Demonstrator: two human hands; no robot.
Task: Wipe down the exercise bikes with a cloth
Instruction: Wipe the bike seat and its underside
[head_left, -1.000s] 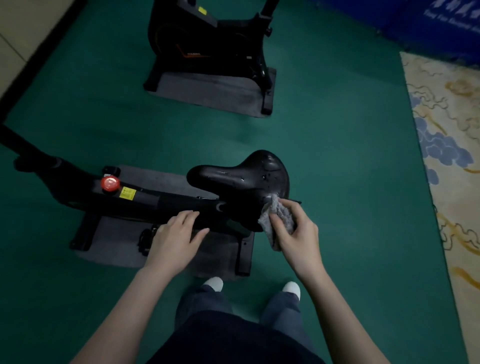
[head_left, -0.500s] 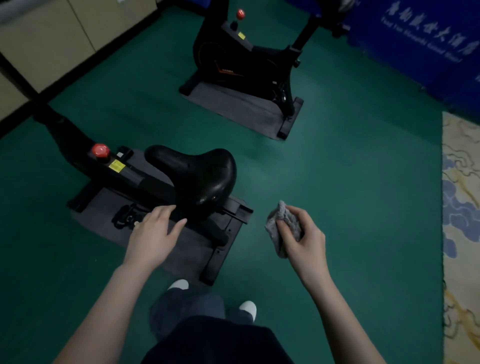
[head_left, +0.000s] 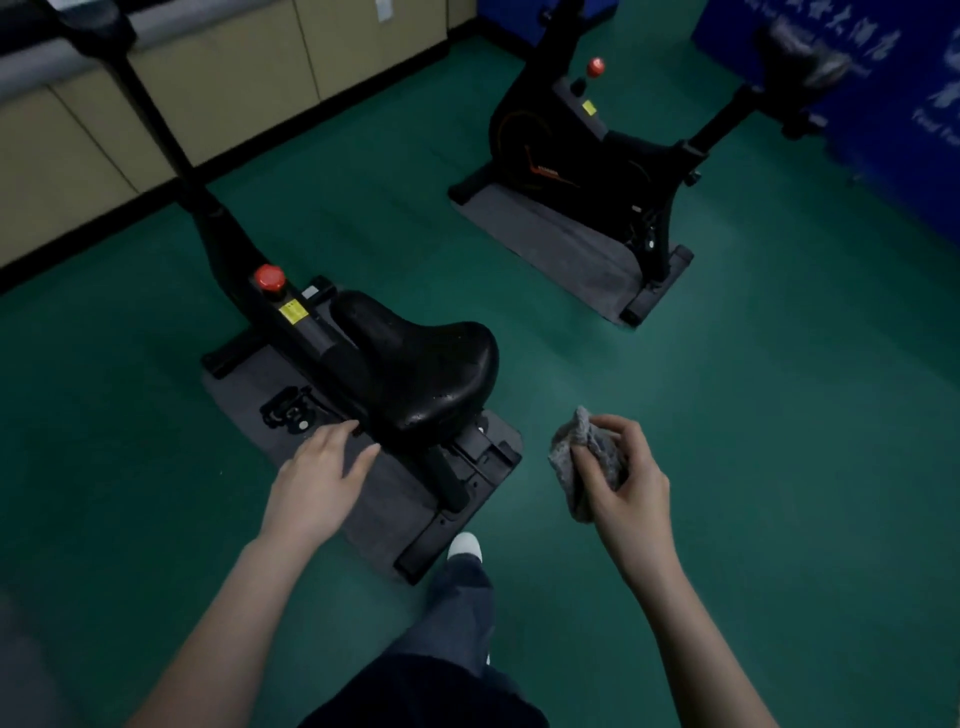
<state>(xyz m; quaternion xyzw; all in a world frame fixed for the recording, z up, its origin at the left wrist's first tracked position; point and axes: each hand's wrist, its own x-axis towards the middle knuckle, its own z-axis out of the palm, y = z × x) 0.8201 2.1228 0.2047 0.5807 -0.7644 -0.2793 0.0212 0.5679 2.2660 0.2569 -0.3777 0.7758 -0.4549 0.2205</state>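
Observation:
A black exercise bike (head_left: 311, 332) stands close in front of me at the left, its wide black saddle (head_left: 426, 369) beaded with droplets. My right hand (head_left: 623, 483) grips a crumpled grey cloth (head_left: 576, 457) in the air to the right of the saddle, clear of the bike. My left hand (head_left: 317, 478) hovers with straight fingers just below and left of the saddle, over the bike's grey mat (head_left: 384, 499). A second black bike (head_left: 602, 156) stands farther back at the right.
Green floor lies between the two bikes. Beige cabinets (head_left: 218, 78) line the far left wall and a blue banner (head_left: 893, 104) stands at the far right. My leg and white shoe (head_left: 465, 545) are by the near bike's rear foot.
My right hand lifted the cloth off the saddle's rear and drew it to the right. My left hand came off the frame. The view swung up toward the second bike.

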